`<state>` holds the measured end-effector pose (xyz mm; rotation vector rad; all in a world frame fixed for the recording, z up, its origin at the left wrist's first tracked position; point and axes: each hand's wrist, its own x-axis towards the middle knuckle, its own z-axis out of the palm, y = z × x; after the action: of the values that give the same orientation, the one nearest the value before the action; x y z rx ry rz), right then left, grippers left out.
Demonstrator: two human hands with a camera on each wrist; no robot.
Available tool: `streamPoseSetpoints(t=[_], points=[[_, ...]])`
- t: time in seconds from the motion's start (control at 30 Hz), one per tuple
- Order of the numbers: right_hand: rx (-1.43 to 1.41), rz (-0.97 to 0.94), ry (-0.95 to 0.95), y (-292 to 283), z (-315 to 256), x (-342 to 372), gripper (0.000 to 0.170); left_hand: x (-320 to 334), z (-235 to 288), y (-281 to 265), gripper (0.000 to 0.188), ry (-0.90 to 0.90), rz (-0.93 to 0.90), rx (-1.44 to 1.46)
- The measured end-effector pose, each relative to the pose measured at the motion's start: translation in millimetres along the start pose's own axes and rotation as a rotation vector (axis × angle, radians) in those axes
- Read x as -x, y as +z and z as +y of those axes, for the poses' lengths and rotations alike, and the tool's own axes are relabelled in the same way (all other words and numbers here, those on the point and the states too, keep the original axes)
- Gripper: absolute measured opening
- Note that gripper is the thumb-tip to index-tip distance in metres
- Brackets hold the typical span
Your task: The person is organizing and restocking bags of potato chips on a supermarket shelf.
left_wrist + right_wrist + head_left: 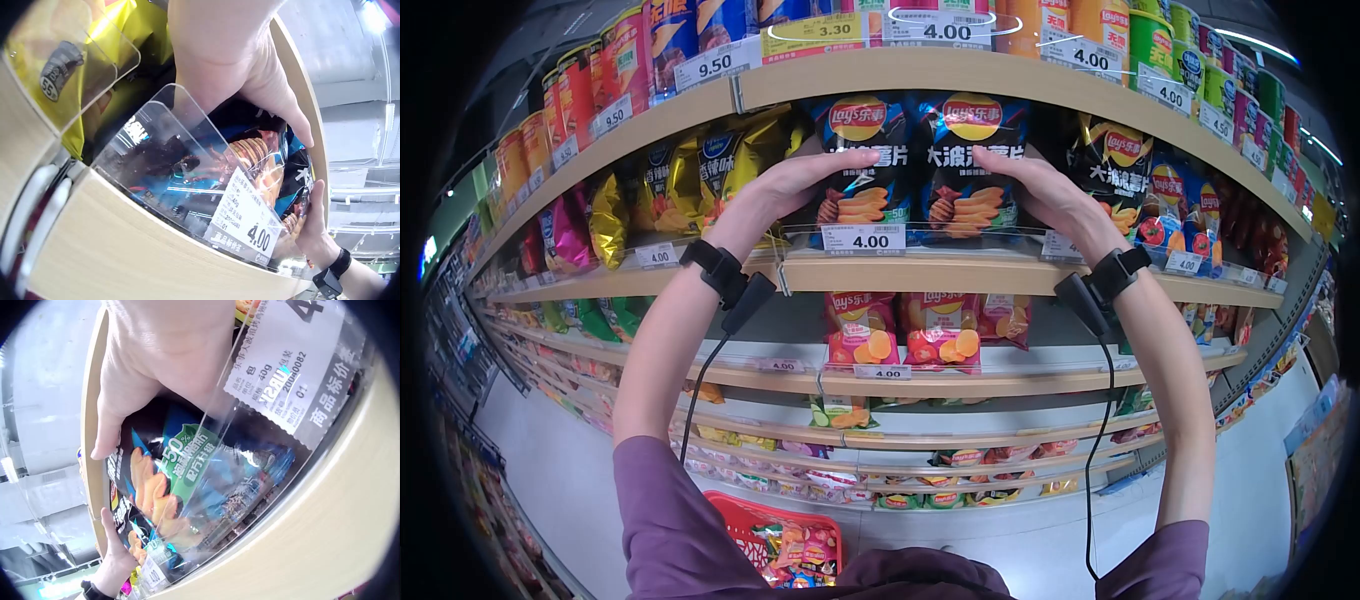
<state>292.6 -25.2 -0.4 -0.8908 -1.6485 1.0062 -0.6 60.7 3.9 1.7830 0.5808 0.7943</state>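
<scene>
Two black Lay's chip bags stand upright side by side on the upper-middle shelf, behind a clear plastic lip. In the head view my left hand grips the left chip bag from its outer side, thumb laid across the front. My right hand grips the right chip bag the same way, mirrored. The fingers of both hands are hidden at the bags' far sides. In the left wrist view the left hand reaches over the lip; the right wrist view has the right hand against its bag.
Yellow chip bags flank the left hand; another black bag is beside the right. Chip canisters line the shelf above. Price tags hang along the shelf edge. Below, a red basket holds several bags.
</scene>
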Motion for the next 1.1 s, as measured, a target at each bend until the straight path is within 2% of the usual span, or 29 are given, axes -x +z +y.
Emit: streamPoseSetpoints(t=[0.07, 0.23, 0.33, 0.43, 0.47, 0.57, 0.63, 0.7, 0.73, 0.87, 0.97, 1.1], points=[[-0.005, -0.027, 0.004, 3.3, -0.8, 0.1, 0.058, -0.1, -0.7, -2.3, 0.055, 0.001, -0.014, 0.023], [0.264, -0.010, 0.003, -0.4, -0.3, 4.1, 0.066, 1.7, -2.0, -9.9, 0.058, -0.070, 0.066, 0.026], [0.321, -0.005, -0.042, 0.9, 1.0, 8.7, 0.070, 8.5, 1.1, -16.3, 0.072, -0.040, -0.035, -0.043], [0.335, -0.052, -0.051, -4.2, 0.6, 9.2, 0.072, 12.7, 0.4, -19.7, 0.088, -0.024, -0.078, -0.254], [0.351, -0.031, -0.063, -6.5, 2.9, 8.1, 0.072, 13.3, -0.7, -17.7, 0.096, -0.004, -0.033, -0.325], [0.398, 0.002, -0.086, -10.9, 10.4, 4.7, 0.073, 24.9, 7.5, -3.7, 0.099, 0.017, 0.069, -0.380], [0.426, -0.003, -0.086, -11.3, 10.5, 5.6, 0.075, 24.1, 6.2, -2.2, 0.097, 0.035, 0.052, -0.344], [0.367, -0.035, -0.036, -10.8, 8.1, 6.6, 0.102, 23.1, 1.9, -4.5, 0.094, 0.068, 0.066, -0.338], [0.337, -0.052, -0.011, -9.6, 6.0, 7.4, 0.116, 22.2, 2.4, -6.3, 0.088, 0.027, 0.029, -0.302], [0.236, 0.011, -0.068, -10.0, 6.4, 8.8, 0.115, 24.2, 0.1, -5.4, 0.079, 0.055, 0.057, -0.167], [0.197, 0.079, -0.070, -12.6, 10.0, 6.7, 0.115, 24.1, -1.2, -6.0, 0.077, 0.058, 0.113, -0.147], [0.186, 0.063, -0.082, -10.8, 8.2, 6.2, 0.114, 26.2, -1.4, -2.5, 0.079, 0.116, 0.142, -0.111]])
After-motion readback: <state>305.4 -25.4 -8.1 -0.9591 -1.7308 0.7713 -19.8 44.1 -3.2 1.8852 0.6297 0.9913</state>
